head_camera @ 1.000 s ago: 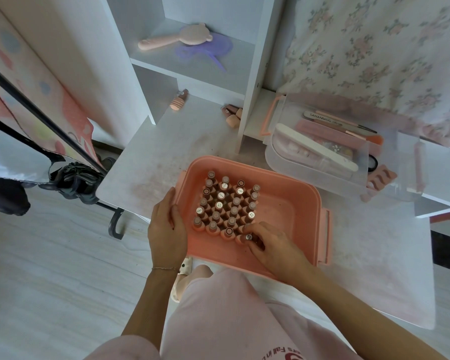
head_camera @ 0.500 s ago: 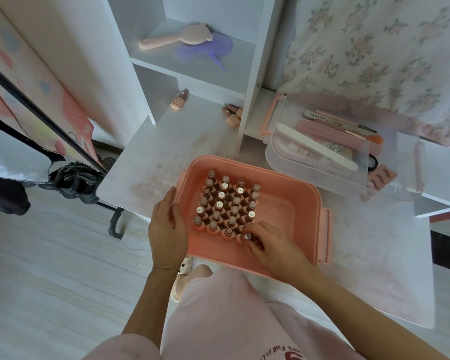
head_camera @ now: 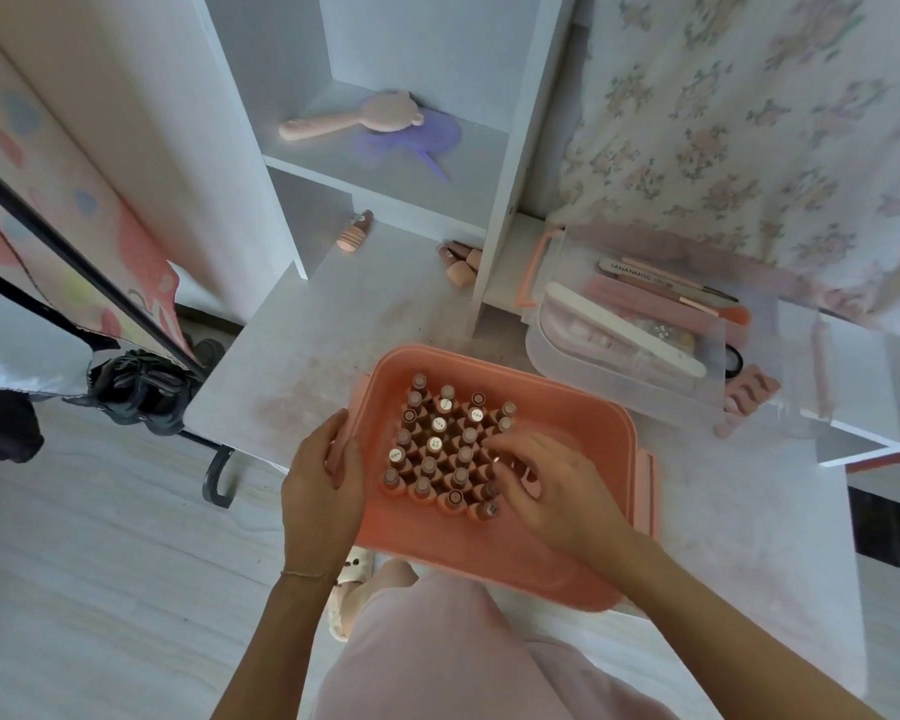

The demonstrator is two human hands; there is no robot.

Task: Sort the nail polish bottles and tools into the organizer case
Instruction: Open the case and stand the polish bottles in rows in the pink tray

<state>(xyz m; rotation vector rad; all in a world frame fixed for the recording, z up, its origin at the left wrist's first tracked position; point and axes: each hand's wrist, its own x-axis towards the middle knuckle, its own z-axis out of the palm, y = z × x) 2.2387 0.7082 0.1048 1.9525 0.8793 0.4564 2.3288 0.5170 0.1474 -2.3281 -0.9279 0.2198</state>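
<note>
— Item one: the hands. How are they lying?

— My right hand [head_camera: 552,491] is reaching palm-down into the pink organizer case [head_camera: 583,407], its fingers spread and bent over the right edge of the nail polish bottles [head_camera: 437,449]. The fingertips are touching the caps there; whether they are actually pinching a bottle, I cannot tell, since the hand is covering that spot. My left hand [head_camera: 320,485] is gripping the case's left wall, thumb hooked over the rim inside, fingers wrapped round the outside.

— Item two: the bottles. Count?

— Upright and packed in rows in the left half of the case, caps up. I am counting roughly two dozen visible caps; a few more may be hiding under my right hand. The right half of the case is showing bare floor.

— Item three: outside the case?

— The case is sitting on the white desk [head_camera: 302,356], its near edge overhanging toward my lap. Just behind it, to the right, one clear tray [head_camera: 619,376] is holding a white nail file [head_camera: 624,330] and several slim pink tools. One pink toe separator [head_camera: 749,392] is lying beside that tray. Near the shelf upright, a small cluster of loose bottles [head_camera: 458,262] is lying on the desk, and one striped bottle [head_camera: 354,233] is lying apart to their left. On the shelf above: one pink hairbrush [head_camera: 354,119] and one purple comb [head_camera: 417,142].
</note>
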